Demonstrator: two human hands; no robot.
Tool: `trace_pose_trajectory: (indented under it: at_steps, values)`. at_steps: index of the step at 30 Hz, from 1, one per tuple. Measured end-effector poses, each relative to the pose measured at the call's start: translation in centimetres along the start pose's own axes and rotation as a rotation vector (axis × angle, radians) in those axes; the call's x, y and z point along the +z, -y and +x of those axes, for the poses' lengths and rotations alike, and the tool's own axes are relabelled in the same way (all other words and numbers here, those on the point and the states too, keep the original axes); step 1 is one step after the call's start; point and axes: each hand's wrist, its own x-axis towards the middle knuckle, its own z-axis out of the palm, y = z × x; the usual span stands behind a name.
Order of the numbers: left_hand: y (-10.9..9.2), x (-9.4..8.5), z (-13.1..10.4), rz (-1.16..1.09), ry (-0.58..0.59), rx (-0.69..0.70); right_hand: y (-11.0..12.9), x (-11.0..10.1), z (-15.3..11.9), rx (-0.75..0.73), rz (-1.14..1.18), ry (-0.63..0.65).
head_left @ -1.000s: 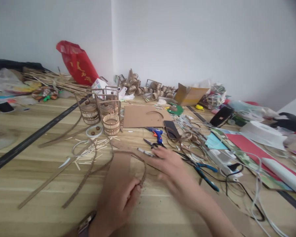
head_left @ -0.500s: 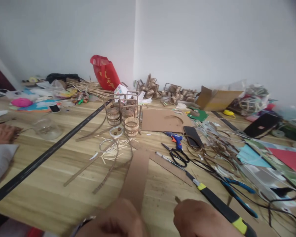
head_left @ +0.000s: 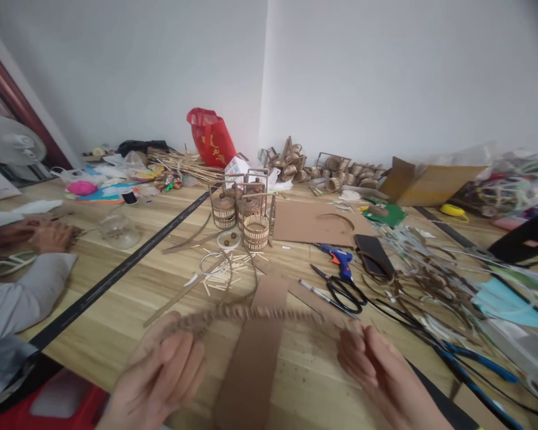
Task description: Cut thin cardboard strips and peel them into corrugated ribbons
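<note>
A narrow, ridged brown strip [head_left: 260, 312] arches between my hands above the table; motion blur hides its exact material. My left hand [head_left: 168, 361] is closed around its left end, and the right end is pinched in my right hand [head_left: 370, 358]. Beneath the strip lies a flat cardboard piece [head_left: 255, 364]. Beyond it stand small slatted baskets with handles; the front basket [head_left: 256, 232] is open-topped. Pale short sticks [head_left: 224, 272] are scattered before them, with a white ring [head_left: 228, 240] holding round brown beads.
Black-handled scissors [head_left: 345, 292], a pen [head_left: 323, 295], a blue glue gun [head_left: 338, 258] and a phone [head_left: 374, 255] lie to the right. Beside them are tangled strips and blue-handled pliers [head_left: 479, 361]. At left, a co-worker's hands [head_left: 49, 236] rest near a clear jar [head_left: 119, 232].
Both hands have risen from the bottom edge, and the ridged strip now shows stretched between them. The camera view has shifted left, bringing more of the co-worker into sight.
</note>
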Motion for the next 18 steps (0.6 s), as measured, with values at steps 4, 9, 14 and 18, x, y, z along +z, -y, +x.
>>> trace_pose_trajectory:
  at_steps: [4,9,14,18]
  values:
    - [-2.2,2.1,2.3,-0.113,0.054,0.097,-0.6,0.2,0.8,-0.113,-0.399,-0.076]
    - [-2.4,2.2,5.6,0.129,0.105,0.215,-2.6,2.9,1.1,-0.326,-1.124,0.366]
    - [0.2,-1.4,7.4,0.949,0.022,0.067,-5.0,4.7,1.8,-0.599,-1.521,0.712]
    - [1.0,-4.0,7.8,1.785,-0.307,0.154,-6.7,4.7,2.2,-0.700,-1.582,0.747]
